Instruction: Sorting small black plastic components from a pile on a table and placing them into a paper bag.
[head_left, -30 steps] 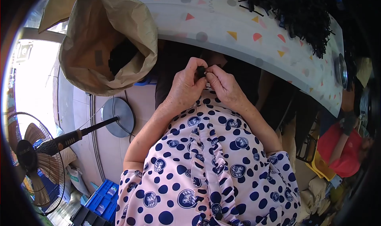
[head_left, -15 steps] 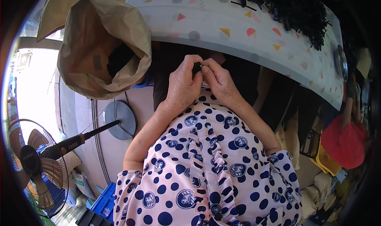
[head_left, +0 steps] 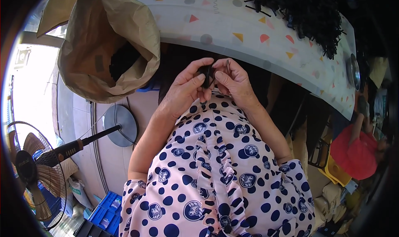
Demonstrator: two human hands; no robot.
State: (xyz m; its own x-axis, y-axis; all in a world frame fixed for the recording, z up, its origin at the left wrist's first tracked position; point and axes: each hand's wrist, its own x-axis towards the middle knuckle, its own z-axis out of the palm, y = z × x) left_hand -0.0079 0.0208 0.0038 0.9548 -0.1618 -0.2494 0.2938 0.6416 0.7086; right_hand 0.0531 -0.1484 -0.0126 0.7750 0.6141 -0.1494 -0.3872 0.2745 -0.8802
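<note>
In front of my body, just below the table's edge, both hands are raised close together. My left hand (head_left: 185,84) pinches a small dark black piece (head_left: 206,75) between its thumb and fingers; its exact kind cannot be made out. Beside it, my right hand (head_left: 235,84) has its thumb and fingers curled at the piece's right side. A thin greyish sliver (head_left: 227,65) shows by its forefinger, too small to name. On the patterned table cover (head_left: 232,23) lies a large heap of black strip-like pieces (head_left: 305,12).
A large open paper sack (head_left: 75,66) with black material (head_left: 124,62) inside stands at the left. Below it are a fan (head_left: 31,166), its round base (head_left: 120,131) and a blue crate (head_left: 109,212). A metal bowl (head_left: 353,72) sits at the table's right end.
My fingers have loosened and spread somewhat, so more of the black piece shows between them. The right thumb has moved slightly away from the left hand. The view has shifted a little.
</note>
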